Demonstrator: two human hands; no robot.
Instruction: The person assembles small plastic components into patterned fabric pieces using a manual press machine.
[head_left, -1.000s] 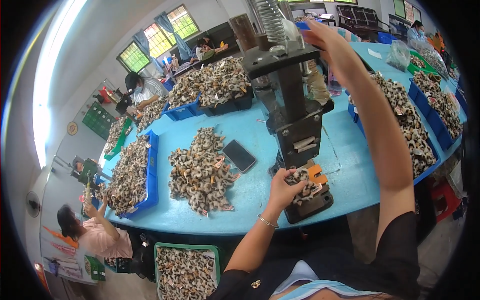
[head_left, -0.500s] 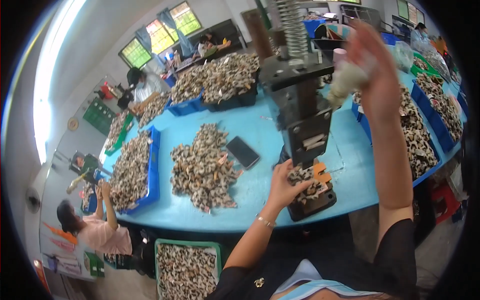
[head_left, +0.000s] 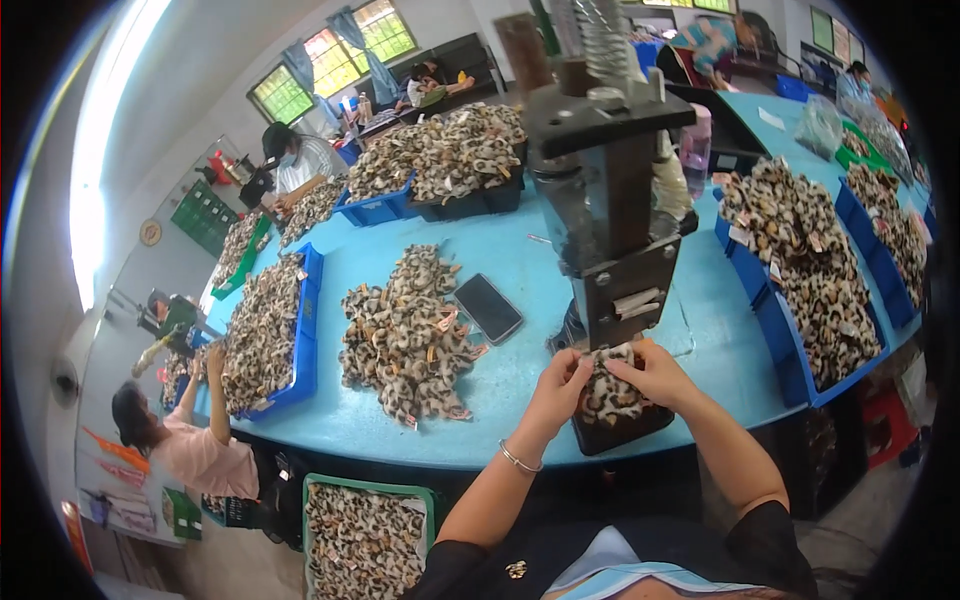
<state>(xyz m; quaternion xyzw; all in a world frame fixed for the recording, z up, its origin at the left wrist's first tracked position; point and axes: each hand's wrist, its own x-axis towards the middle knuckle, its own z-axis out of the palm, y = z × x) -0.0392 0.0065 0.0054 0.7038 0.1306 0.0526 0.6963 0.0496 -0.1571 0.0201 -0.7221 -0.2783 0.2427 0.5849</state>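
Note:
A small leopard-print plush piece (head_left: 612, 392), cream with dark spots, lies at the base of a black hand press (head_left: 620, 275). My left hand (head_left: 557, 388) pinches its left side with thumb and fingers. On its other side my right hand (head_left: 660, 374) grips the upper right edge, the thumb on top. A sliver of orange shows by the right fingers; most of it is hidden. The press head, with a coil spring (head_left: 603, 45) above it, stands just beyond my hands. Its wrapped lever handle (head_left: 670, 180) is behind the column, and neither hand touches it.
A loose heap of plush pieces (head_left: 405, 335) and a dark phone (head_left: 488, 307) lie left on the blue table (head_left: 520, 400). Blue bins (head_left: 308, 330) of pieces stand left and right, and a green-rimmed crate (head_left: 432, 500) is below the edge. A co-worker in pink (head_left: 205, 460) works at far left.
My right hand has left the raised lever handle and come down to the plush piece. The handle now sits behind the press column. My left hand stays at the piece.

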